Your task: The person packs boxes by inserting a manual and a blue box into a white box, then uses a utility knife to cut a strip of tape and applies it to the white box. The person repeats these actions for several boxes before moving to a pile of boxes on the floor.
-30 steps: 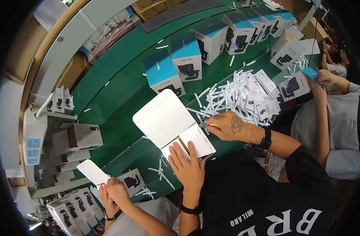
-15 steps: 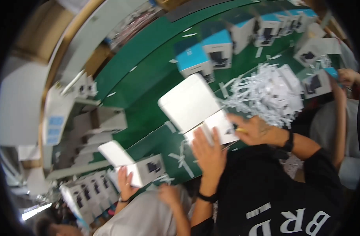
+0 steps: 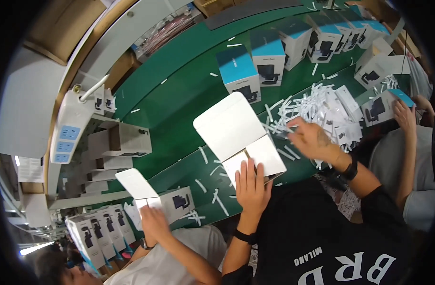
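Here the left hand (image 3: 251, 186) lies flat, fingers together, pinning the open white cardboard box (image 3: 241, 135) on the green tabletop (image 3: 179, 102). The right hand (image 3: 313, 138), fingers curled, reaches the pile of white paper strips (image 3: 322, 107); best pinch one strip cleanly while the box stays steadied.

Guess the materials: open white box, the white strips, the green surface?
Open white box: likely thin matte cardboard, since its flaps fold at sharp creases. White strips: probably paper or thin card, flat and loosely piled. Green surface: looks like smooth rubber or plastic belting with a faint sheen; can't tell which.
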A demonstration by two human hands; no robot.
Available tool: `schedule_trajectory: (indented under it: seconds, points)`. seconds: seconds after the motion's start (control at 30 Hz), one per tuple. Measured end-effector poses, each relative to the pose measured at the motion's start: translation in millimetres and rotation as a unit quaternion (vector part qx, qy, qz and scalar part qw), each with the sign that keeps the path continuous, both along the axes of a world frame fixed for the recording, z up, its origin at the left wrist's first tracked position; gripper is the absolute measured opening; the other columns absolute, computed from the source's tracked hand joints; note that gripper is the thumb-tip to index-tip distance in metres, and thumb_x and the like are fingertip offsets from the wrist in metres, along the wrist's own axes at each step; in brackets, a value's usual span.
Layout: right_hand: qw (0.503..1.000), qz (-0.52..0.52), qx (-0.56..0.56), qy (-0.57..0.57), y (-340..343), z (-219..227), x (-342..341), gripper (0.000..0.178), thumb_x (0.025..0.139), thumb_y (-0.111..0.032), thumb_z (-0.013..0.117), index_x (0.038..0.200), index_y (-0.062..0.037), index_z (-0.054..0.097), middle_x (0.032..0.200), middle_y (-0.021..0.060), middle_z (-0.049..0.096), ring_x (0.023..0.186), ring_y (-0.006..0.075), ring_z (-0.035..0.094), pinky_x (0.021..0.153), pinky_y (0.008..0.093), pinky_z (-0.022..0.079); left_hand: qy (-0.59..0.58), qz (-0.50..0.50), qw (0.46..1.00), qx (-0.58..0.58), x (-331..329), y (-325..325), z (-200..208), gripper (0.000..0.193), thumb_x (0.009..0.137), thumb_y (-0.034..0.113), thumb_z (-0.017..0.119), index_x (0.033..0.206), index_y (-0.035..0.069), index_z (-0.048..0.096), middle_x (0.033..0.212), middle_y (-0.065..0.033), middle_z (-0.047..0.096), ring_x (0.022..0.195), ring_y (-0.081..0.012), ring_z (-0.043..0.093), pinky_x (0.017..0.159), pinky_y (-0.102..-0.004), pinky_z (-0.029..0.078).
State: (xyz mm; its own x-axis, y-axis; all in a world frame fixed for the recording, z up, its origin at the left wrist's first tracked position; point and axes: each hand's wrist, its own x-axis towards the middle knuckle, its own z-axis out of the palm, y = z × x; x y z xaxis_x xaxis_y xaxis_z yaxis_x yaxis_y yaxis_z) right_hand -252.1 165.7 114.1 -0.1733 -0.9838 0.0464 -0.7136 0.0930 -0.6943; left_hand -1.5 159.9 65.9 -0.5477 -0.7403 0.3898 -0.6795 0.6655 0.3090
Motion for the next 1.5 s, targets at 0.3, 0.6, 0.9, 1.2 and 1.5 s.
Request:
schedule_trajectory:
  seconds: [0.3,0.6,0.9,1.2,1.5]
  points:
    - [0.972,0.203,-0.077,0.092,-51,-3,112,0.017,0.088,-0.021,0.064,0.085,-0.0050,0.068,0.089,0.0087,0.061,0.069,0.0294,0.067,0.062,0.0393,0.055,0.070,-0.057,0.983,-0.160,9,-4,-22,0.030,0.086,0.024,0.076,0.103,0.000,0.074,0.105,-0.0130,0.074,0.103,-0.0312,0.071,0.096,-0.0436,0.053]
    - [0.970,0.225,-0.079,0.044,-52,-14,130,0.019,0.090,-0.024,0.061,0.089,-0.0079,0.071,0.089,0.0093,0.059,0.070,0.0303,0.067,0.062,0.0417,0.055,0.087,-0.076,0.980,-0.165,21,-11,-17,0.029,0.078,0.021,0.081,0.098,0.001,0.075,0.099,-0.0140,0.074,0.093,-0.0319,0.072,0.090,-0.0426,0.056]
    - [0.927,0.340,-0.104,0.118,-52,6,147,0.023,0.092,-0.022,0.061,0.108,-0.0124,0.075,0.082,0.0091,0.059,0.066,0.0281,0.065,0.060,0.0408,0.053,0.110,-0.085,0.979,-0.146,31,-5,-31,0.033,0.079,0.020,0.080,0.105,0.000,0.075,0.107,-0.0153,0.074,0.101,-0.0302,0.072,0.090,-0.0402,0.055]
    - [0.977,0.001,-0.170,-0.126,-47,-5,69,0.030,0.085,-0.011,0.072,0.114,-0.0035,0.072,0.090,0.0136,0.069,0.076,0.0261,0.066,0.071,0.0343,0.055,0.073,-0.068,0.985,-0.141,32,-1,-12,0.036,0.082,0.022,0.077,0.111,0.001,0.072,0.122,-0.0161,0.071,0.116,-0.0292,0.067,0.098,-0.0404,0.051]
    - [0.970,0.240,-0.034,-0.010,-41,27,160,0.034,0.083,-0.023,0.076,0.112,-0.0064,0.068,0.087,0.0163,0.071,0.081,0.0365,0.070,0.072,0.0407,0.056,0.074,-0.085,0.993,-0.035,35,16,-18,0.043,0.079,0.021,0.079,0.115,0.000,0.069,0.125,-0.0170,0.068,0.118,-0.0342,0.064,0.101,-0.0456,0.048]
